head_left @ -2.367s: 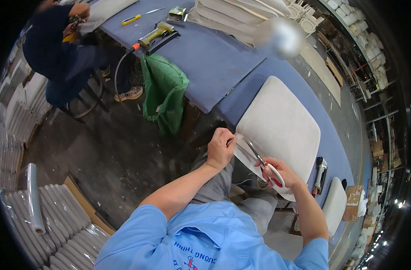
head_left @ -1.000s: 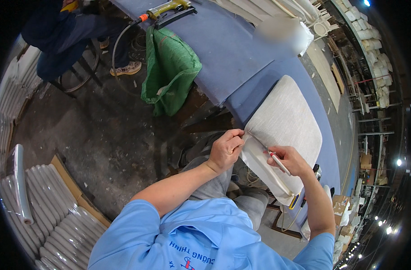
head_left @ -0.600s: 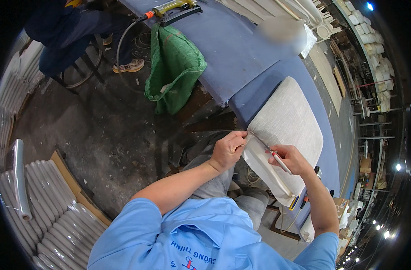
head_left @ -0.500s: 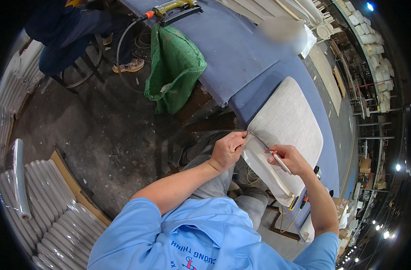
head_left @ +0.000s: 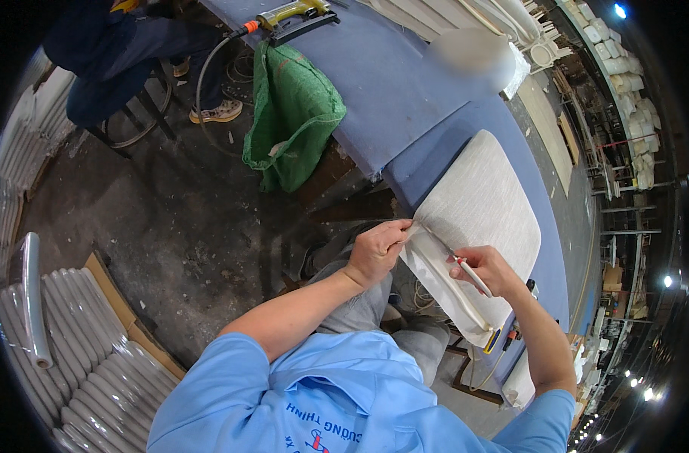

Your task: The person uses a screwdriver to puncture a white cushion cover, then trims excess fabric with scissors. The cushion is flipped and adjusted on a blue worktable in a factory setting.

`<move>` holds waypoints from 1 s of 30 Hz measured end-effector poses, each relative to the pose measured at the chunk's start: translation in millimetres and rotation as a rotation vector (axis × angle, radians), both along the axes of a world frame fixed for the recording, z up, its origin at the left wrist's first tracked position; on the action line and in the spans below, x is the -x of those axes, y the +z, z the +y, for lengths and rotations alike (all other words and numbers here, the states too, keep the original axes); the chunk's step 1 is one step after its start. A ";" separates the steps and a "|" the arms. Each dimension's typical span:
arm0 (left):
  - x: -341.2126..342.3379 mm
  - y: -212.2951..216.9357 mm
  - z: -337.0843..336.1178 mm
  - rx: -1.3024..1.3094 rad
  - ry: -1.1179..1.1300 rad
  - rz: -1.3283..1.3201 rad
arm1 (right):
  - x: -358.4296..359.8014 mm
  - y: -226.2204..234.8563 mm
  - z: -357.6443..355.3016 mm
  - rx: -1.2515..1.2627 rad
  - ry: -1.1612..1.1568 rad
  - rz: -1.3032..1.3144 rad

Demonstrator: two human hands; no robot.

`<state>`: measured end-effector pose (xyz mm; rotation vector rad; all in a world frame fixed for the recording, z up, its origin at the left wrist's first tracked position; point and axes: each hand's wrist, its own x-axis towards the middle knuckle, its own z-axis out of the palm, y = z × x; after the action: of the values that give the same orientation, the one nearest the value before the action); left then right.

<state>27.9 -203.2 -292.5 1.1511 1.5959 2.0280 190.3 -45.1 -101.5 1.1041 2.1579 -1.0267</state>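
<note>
A light-grey fabric-covered seat pad (head_left: 484, 189) with rounded corners lies at the near edge of the blue-covered table. Along its near side hangs a flap of whitish fabric (head_left: 442, 279). My left hand (head_left: 378, 253) pinches the fabric edge at the pad's near left corner. My right hand (head_left: 488, 268) is closed round the red-and-white handle of a slim pointed metal tool (head_left: 471, 273), held over the flap and angled toward my left fingertips. Whether the tool has one blade or two I cannot make out.
A staple gun (head_left: 295, 16) with an air hose lies at the table's far left. From the table edge (head_left: 405, 143) hangs a green woven sack (head_left: 291, 113). Plastic-wrapped rolls (head_left: 95, 362) are stacked at lower left. Another person (head_left: 148, 53) sits on a stool at upper left.
My right hand and the tool have shifted slightly right, away from my left fingertips. My left hand has moved a little left, still pinching the fabric, and the flap is drawn slightly left.
</note>
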 end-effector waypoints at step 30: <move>-0.9 9.6 11.1 0.022 0.019 -0.169 | 2.3 -9.3 -3.4 0.214 -0.118 0.034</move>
<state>28.8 -192.1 -282.9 0.9337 1.5474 2.0543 188.0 -48.5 -110.8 1.1291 1.9729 -1.3046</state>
